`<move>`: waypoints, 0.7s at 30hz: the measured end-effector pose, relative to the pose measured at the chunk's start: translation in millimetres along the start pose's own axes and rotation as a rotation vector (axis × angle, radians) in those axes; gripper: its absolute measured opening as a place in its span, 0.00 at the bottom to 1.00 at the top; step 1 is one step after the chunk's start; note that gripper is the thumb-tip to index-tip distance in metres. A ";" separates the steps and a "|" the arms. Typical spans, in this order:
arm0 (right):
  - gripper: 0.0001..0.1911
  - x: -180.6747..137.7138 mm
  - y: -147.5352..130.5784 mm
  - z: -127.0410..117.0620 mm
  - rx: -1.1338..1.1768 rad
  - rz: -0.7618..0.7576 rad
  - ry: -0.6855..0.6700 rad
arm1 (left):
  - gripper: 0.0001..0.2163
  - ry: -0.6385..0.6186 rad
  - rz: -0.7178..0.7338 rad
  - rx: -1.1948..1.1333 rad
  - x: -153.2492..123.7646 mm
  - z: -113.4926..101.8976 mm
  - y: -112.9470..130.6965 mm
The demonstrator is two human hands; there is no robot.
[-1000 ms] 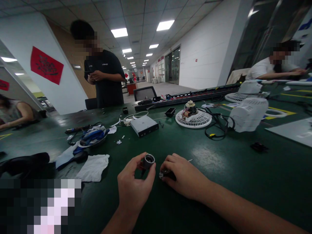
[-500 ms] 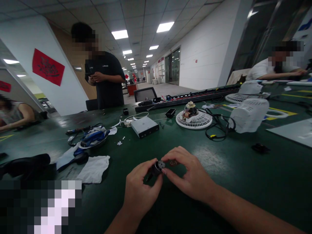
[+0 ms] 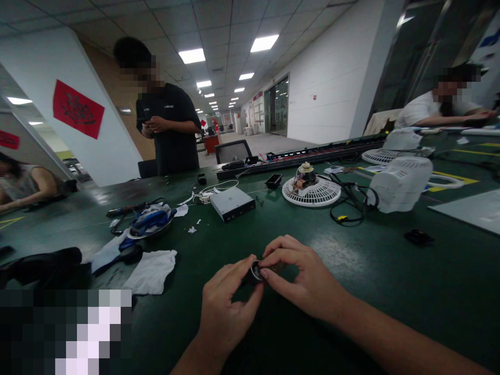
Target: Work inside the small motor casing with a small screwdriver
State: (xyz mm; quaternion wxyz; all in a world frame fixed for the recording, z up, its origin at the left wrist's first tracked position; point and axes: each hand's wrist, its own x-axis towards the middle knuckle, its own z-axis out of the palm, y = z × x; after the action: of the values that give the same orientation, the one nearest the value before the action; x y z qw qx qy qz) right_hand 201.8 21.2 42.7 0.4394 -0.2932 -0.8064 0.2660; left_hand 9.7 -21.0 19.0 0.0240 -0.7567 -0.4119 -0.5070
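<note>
Head view: our left hand (image 3: 227, 308) fingers are clamping the small dark cylinder (image 3: 254, 272), its axis pointing at our right hand (image 3: 308, 284), whose fingers are pinching its end.

left hand (image 3: 228, 310), right hand (image 3: 308, 284): bare; forearms bare.

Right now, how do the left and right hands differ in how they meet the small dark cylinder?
The left hand enters from the bottom edge and pinches the small dark cylinder between thumb and fingers. The right hand enters from the right, palm down, its fingers curled onto the cylinder's end. Both touch the cylinder above the green table.
</note>
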 end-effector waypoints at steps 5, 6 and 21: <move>0.05 4.9 0.9 -4.5 -0.007 0.068 -0.075 | 0.16 -0.021 0.061 -0.007 -0.7 0.9 -1.5; 0.05 5.7 1.2 -5.6 -0.024 0.072 -0.091 | 0.16 -0.025 0.067 -0.006 -0.8 1.2 -1.9; 0.05 10.2 6.2 -22.1 -0.229 -0.085 -0.333 | 0.15 -0.106 0.136 -0.032 -0.5 4.3 -3.8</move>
State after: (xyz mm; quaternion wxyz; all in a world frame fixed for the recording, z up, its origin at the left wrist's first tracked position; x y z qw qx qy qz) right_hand 217.9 36.4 54.5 0.2746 -0.2589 -0.9045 0.1986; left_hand 10.4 -16.9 15.0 0.0246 -0.8090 -0.3520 -0.4701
